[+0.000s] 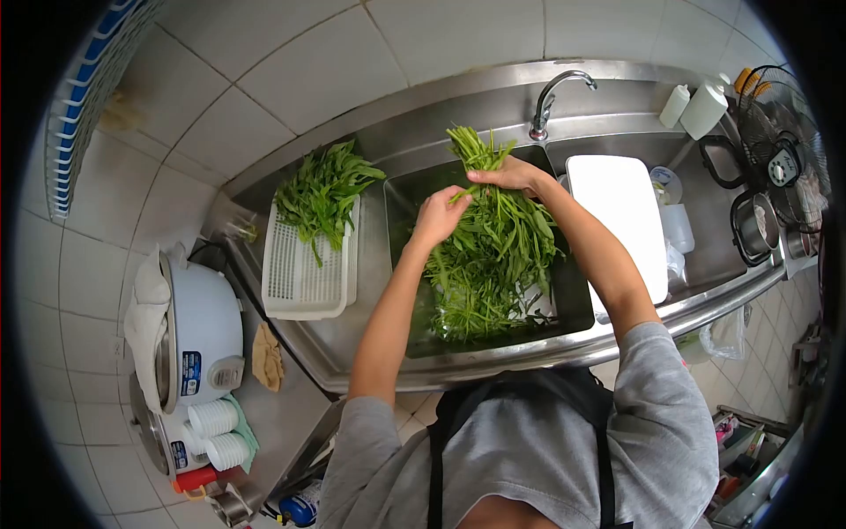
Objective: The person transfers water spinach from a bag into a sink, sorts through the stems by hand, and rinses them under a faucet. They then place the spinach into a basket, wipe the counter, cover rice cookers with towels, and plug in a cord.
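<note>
A large bunch of leafy greens (507, 238) hangs over the left sink basin (399, 212), its stems up and its leaves down. My right hand (515, 176) is wrapped round the stems near the top. Just left of it, my left hand (442, 214) pinches some stems at the bunch's side. More greens lie in the water of the basin below. On the left, another heap of greens (324, 189) rests on the back part of a white perforated basket (304, 278).
A curved faucet (545, 106) stands behind the basins. A white board (617, 234) lies across the right basin (718, 256). White bottles (703, 110) and wire strainers are at the back right. A rice cooker (204, 326) and stacked white cups (216, 432) sit at the left.
</note>
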A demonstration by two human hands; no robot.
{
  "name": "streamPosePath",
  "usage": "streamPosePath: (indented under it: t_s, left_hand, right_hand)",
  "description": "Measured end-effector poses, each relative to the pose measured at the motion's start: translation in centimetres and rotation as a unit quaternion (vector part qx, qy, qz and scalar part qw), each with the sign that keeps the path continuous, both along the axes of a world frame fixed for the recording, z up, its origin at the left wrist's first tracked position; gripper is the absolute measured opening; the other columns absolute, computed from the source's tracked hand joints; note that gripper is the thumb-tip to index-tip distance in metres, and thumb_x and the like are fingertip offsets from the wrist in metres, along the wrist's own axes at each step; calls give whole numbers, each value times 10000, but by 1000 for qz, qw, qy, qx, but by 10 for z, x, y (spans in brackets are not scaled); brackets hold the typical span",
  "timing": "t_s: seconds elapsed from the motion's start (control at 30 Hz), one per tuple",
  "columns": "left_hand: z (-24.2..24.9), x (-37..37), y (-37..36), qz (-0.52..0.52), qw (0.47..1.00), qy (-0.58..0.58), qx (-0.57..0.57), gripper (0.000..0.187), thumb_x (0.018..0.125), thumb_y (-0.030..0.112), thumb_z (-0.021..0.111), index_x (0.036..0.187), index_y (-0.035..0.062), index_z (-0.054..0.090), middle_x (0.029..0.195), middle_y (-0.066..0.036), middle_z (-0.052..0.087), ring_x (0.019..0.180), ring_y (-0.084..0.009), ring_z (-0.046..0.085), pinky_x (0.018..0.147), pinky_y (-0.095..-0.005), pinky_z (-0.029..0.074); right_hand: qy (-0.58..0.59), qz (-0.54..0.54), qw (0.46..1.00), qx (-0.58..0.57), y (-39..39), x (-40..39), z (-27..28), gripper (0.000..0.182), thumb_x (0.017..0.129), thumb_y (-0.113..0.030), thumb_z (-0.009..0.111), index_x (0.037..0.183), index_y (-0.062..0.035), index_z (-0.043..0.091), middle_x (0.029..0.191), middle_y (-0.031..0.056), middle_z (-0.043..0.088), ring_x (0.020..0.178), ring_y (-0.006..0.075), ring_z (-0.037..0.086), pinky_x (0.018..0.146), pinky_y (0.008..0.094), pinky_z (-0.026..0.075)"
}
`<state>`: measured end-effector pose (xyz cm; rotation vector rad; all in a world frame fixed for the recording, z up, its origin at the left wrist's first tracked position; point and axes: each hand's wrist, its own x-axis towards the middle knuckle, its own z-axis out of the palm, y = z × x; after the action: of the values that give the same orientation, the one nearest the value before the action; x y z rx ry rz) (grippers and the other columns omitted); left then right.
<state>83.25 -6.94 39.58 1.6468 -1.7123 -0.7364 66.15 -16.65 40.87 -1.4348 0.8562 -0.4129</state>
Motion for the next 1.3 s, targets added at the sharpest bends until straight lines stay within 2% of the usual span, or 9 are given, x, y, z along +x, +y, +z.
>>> streamPosePath:
  t_s: [0.13,0.23,0.43,0.6,0.8,0.9,1.0,1.13,1.3]
  left_hand:
    - [-1,20,7,19,1000,1,-12,299,850,271,566,926,-17,586,660,-74,568,590,-108,481,573,-288,410]
    - [5,35,22,37,998,-23,46,294,827,285,581,901,2,608,645,-106,568,600,-147,514,570,-309,423]
    - [-51,49,74,-42,957,-173,228,379,705,415,671,824,55,665,741,-208,620,724,-307,618,675,-385,473]
    - [-41,-15,56,59,995,-58,62,294,752,344,639,829,61,650,645,-155,609,647,-295,611,613,-398,463]
    - [-28,-50,20,45,989,-123,63,303,741,334,647,848,51,641,658,-144,609,629,-286,599,595,-368,460]
    - [-38,-36,16,8,995,-60,84,282,745,308,646,840,42,648,622,-110,590,578,-214,567,582,-351,447]
    - [-38,-13,16,-58,981,59,177,279,779,286,645,885,28,653,563,6,509,536,-63,438,511,-265,375]
    - [-11,0,21,-90,930,192,301,286,844,272,599,954,10,625,549,79,400,479,-28,295,454,-202,245]
    - [-7,14,22,-106,876,307,356,277,881,235,544,1042,12,575,536,104,328,441,-21,253,441,-194,220]
  right_hand:
    - [15,106,992,59,-4,-23,-14,576,650,-191,785,1127,-7,519,1010,87,598,940,182,550,874,296,402]
    - [64,72,995,29,-16,-33,-49,548,644,-136,776,1111,6,528,998,89,603,942,181,552,872,302,407]
    - [28,-33,992,115,-25,-51,-64,368,656,-97,749,962,25,585,885,89,614,823,181,591,742,306,484]
    - [25,-106,984,139,-6,-28,-50,195,665,-60,708,809,20,603,753,102,624,635,193,613,581,329,527]
    - [76,-146,981,100,22,6,-40,233,655,-81,730,808,48,610,702,104,613,557,192,592,491,343,501]
    - [172,-65,981,65,11,-1,-52,490,639,-387,776,904,-1,631,821,77,612,692,161,558,572,313,458]
    - [116,7,988,106,22,-18,-25,528,648,-416,765,970,-24,619,888,75,614,768,163,561,659,316,455]
    - [170,118,975,79,-2,-31,-51,419,682,-356,753,920,-43,610,827,42,611,771,137,542,770,280,410]
    - [87,119,987,66,-11,-42,-52,233,703,-194,741,816,-37,612,712,29,600,682,120,543,674,261,430]
